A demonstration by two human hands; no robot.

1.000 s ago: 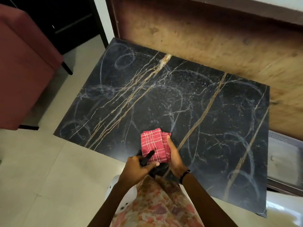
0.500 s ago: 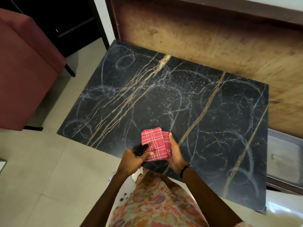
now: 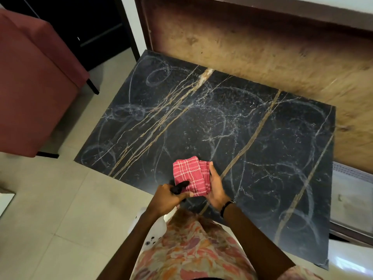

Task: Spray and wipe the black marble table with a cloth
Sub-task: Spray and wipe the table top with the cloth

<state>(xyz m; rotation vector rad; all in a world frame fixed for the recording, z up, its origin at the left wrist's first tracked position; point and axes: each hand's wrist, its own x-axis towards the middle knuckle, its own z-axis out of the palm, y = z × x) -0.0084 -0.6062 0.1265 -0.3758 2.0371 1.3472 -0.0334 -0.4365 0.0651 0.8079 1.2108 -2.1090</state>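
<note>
The black marble table (image 3: pixel 262 138) has gold veins and whitish circular smear marks across its top. A folded red checked cloth (image 3: pixel 189 172) is held over the table's near edge. My right hand (image 3: pixel 216 188) grips the cloth along its right side. My left hand (image 3: pixel 168 199) is closed around a spray bottle's black trigger head (image 3: pixel 179 187), whose tip lies against the cloth's lower left corner. The bottle's white body (image 3: pixel 149 229) hangs below my left forearm, partly hidden by it.
A red upholstered armchair (image 3: pixel 30 87) stands on the pale tiled floor (image 3: pixel 50 209) left of the table. A worn wooden panel (image 3: pixel 262 47) rises directly behind the table. A white unit with a perforated edge (image 3: pixel 351 195) sits against the table's right side.
Both hands and the cloth stay at the table's near edge. The view has shifted slightly, and my left thumb has slid a little on the cloth's lower corner.
</note>
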